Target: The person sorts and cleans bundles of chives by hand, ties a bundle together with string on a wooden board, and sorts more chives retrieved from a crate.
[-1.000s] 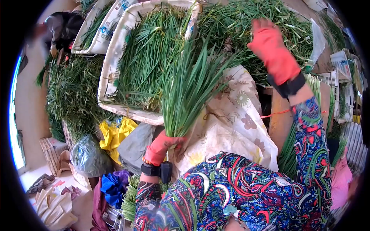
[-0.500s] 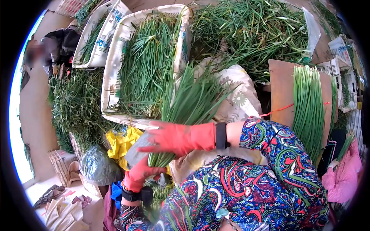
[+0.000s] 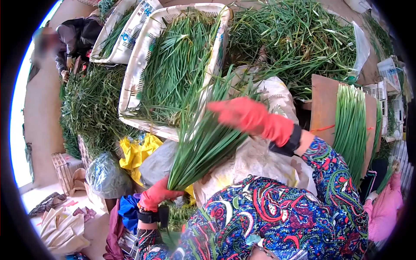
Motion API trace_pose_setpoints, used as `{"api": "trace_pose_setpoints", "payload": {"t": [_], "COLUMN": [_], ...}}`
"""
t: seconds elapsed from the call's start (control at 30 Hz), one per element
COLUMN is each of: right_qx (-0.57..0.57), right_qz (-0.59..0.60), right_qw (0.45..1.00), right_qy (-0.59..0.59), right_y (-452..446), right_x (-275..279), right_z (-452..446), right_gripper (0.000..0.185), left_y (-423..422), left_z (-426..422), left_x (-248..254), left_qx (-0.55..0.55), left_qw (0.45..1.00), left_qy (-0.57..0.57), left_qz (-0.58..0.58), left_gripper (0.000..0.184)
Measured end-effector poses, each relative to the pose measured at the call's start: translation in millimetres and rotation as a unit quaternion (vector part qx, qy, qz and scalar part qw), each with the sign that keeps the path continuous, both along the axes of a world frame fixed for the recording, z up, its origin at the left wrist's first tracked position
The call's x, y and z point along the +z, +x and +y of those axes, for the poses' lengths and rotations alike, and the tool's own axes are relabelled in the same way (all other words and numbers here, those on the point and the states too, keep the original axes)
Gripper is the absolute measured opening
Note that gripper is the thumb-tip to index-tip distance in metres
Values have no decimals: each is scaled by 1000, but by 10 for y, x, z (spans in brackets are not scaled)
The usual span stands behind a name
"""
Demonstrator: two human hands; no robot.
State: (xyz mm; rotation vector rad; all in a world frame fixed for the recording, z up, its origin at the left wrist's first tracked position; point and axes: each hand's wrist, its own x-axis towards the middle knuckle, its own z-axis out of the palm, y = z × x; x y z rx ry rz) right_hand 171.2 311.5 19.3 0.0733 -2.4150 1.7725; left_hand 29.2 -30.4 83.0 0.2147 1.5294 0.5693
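My left hand (image 3: pixel 157 196), in a red rubber glove, is closed around the lower end of a bunch of garlic chives (image 3: pixel 207 145). The bunch leans up and to the right, its long green leaves fanning out over a pale cloth. My right hand (image 3: pixel 242 115), gloved in red as well, is over the upper leaves. Motion smears its fingers, so I cannot tell whether they grip any leaves. Just beyond the bunch is a white plastic crate (image 3: pixel 125 106) filled with loose chives (image 3: pixel 180 65).
A large heap of chives (image 3: pixel 294 39) lies at the back. On the right, neat chives (image 3: pixel 350 125) rest against a brown board (image 3: pixel 323 104). Another person (image 3: pixel 78 37) bends at the far left; a pink sleeve (image 3: pixel 385 210) shows at right. A yellow bag (image 3: pixel 138 154) is on the left.
My right hand has moved from the lower stalks up and right to the leaf end of the bunch. My left hand keeps its hold at the lower end.
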Motion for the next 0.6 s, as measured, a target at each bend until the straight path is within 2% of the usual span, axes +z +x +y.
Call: {"api": "trace_pose_setpoints", "payload": {"t": [0.07, 0.13, 0.23, 0.37, 0.47, 0.5, 0.6], "right_qx": [-145, -306, -328, -263, -217, -207, -138], "right_qz": [-16, -149, -195, -205, -263, -238, -354], "right_qw": [960, 908, 896, 909, 897, 901, 904], "right_qy": [-238, -243, -226, -251, -283, -300, -199], "right_y": [160, 308, 350, 130, -132, -188, -315], "right_x": [-133, -3, -53, -300, -574, -622, -688], "right_z": [346, 649, 833, 776, 704, 660, 608], "right_gripper": [43, 42, 41, 48, 52, 46, 36], "left_y": [25, 59, 79, 87, 67, 64, 58], "left_z": [-37, -14, -27, 7, -66, -63, -108], "left_x": [-80, -109, -139, -132, -199, -198, -230], "left_qx": [15, 25, 20, -26, -57, -63, -83], "left_qw": [1000, 999, 999, 996, 990, 989, 983], "left_qy": [17, 24, 31, 82, 112, 109, 120], "left_qz": [-2, -13, -8, 35, 65, 73, 110], "left_gripper": [49, 52, 59, 61, 62, 62, 63]}}
